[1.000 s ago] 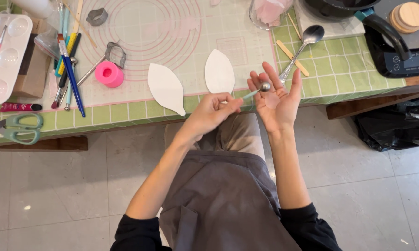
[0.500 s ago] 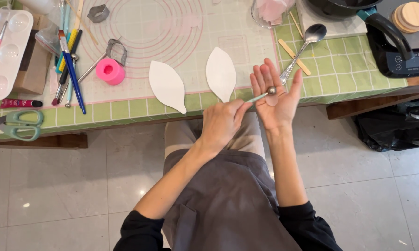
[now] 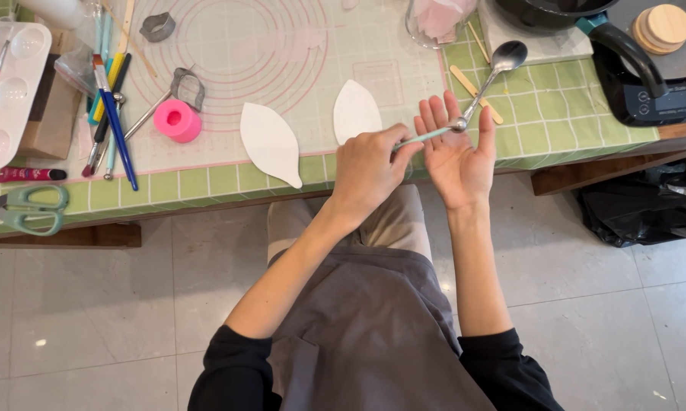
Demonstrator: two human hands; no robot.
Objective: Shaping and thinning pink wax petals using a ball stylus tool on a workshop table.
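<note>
Left hand (image 3: 367,169) shifted right, pinching ball tool (image 3: 433,133) against flat, spread right hand (image 3: 456,156); glass jar (image 3: 438,19) at 12 o'clock holds pink stuff; white palette (image 3: 8,91) at 9

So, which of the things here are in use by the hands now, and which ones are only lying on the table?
In use:
- left hand, gripping the ball-tipped modelling tool
- right hand, open palm up under the tool's ball tip

Lying about:
- two white leaf-shaped cutouts
- pink cylinder
- metal spoon
- green scissors
- paintbrushes
- white palette
</note>
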